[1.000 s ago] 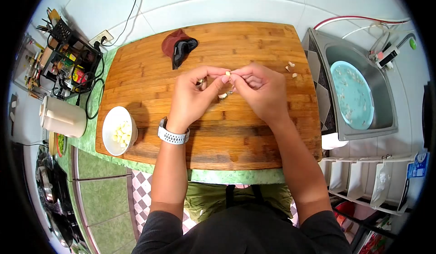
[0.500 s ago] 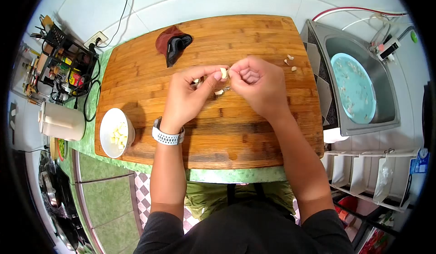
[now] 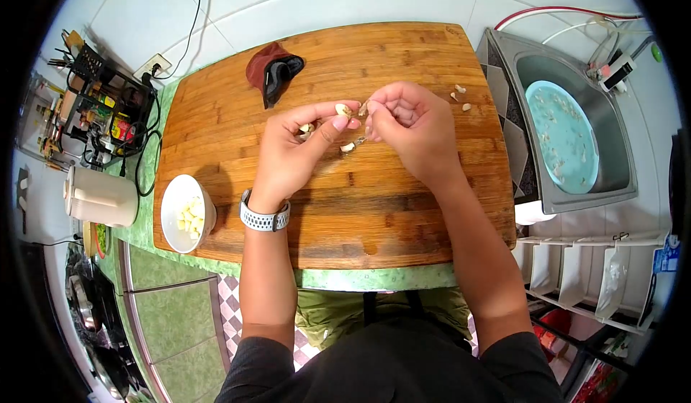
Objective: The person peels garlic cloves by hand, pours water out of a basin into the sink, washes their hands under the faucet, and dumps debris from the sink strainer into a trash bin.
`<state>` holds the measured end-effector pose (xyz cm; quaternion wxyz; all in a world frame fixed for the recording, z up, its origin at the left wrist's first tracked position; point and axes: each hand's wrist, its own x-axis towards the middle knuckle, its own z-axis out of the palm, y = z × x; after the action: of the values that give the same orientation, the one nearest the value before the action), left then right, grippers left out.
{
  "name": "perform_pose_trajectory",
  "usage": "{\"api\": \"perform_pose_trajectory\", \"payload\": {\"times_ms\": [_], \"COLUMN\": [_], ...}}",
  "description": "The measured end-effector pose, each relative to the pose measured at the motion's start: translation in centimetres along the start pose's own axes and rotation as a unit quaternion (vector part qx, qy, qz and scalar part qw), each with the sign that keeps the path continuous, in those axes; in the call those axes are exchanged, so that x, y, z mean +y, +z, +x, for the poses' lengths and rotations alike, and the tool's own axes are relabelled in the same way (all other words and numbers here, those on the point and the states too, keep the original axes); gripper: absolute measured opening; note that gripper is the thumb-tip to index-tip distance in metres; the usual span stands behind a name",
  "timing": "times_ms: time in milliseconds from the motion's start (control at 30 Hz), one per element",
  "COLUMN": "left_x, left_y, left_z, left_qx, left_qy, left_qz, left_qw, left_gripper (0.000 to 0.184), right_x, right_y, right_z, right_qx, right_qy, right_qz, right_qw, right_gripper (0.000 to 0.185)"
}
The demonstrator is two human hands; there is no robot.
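My left hand [image 3: 299,144] pinches a pale garlic clove [image 3: 343,110] between thumb and forefinger, with more cloves [image 3: 307,128] tucked in its curled fingers. Close beside it, my right hand [image 3: 410,126] is closed on a thin piece of brownish peel [image 3: 363,108] at its fingertips. A loose clove [image 3: 348,147] lies on the wooden board [image 3: 345,216] just below the hands. At the board's left edge stands a white bowl [image 3: 170,219] with several peeled cloves [image 3: 190,217] inside. Some small garlic pieces [image 3: 466,107] lie on the board's right side.
A brown and black cloth item [image 3: 273,74] sits at the board's back left. On the right, a sink [image 3: 622,172] holds a light blue basin [image 3: 561,136] of water with floating bits. A beige container [image 3: 103,196] and a black rack [image 3: 115,108] stand at the left.
The fingertips have moved apart, and peel now shows at my right hand's fingers. The clove stays in my left hand, turned differently. The view has shifted slightly.
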<state>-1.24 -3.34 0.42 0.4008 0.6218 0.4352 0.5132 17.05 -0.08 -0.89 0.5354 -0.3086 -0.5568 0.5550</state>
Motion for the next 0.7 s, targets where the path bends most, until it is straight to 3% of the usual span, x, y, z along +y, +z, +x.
{"api": "perform_pose_trajectory", "payload": {"times_ms": [100, 333, 567, 700], "left_x": [1.0, 1.0, 0.0, 0.1], "left_y": [-0.2, -0.4, -0.2, 0.1], "left_z": [-0.1, -0.3, -0.2, -0.2], "left_qx": [-0.001, 0.029, 0.007, -0.007], "left_qy": [-0.038, -0.107, -0.051, -0.039], "left_qz": [0.013, 0.007, 0.032, 0.038], "left_qw": [0.999, 0.994, 0.998, 0.998], "left_gripper": [0.024, 0.022, 0.021, 0.022], "right_x": [0.0, 0.4, 0.5, 0.4], "right_y": [0.2, 0.7, 0.5, 0.6], "right_z": [0.0, -0.1, -0.4, -0.4], "right_qx": [0.013, 0.008, 0.034, 0.042], "right_qy": [0.01, -0.149, -0.255, -0.243], "right_qz": [0.009, -0.138, -0.301, -0.285], "right_qw": [1.0, 0.979, 0.918, 0.926], "right_gripper": [0.007, 0.011, 0.009, 0.01]}}
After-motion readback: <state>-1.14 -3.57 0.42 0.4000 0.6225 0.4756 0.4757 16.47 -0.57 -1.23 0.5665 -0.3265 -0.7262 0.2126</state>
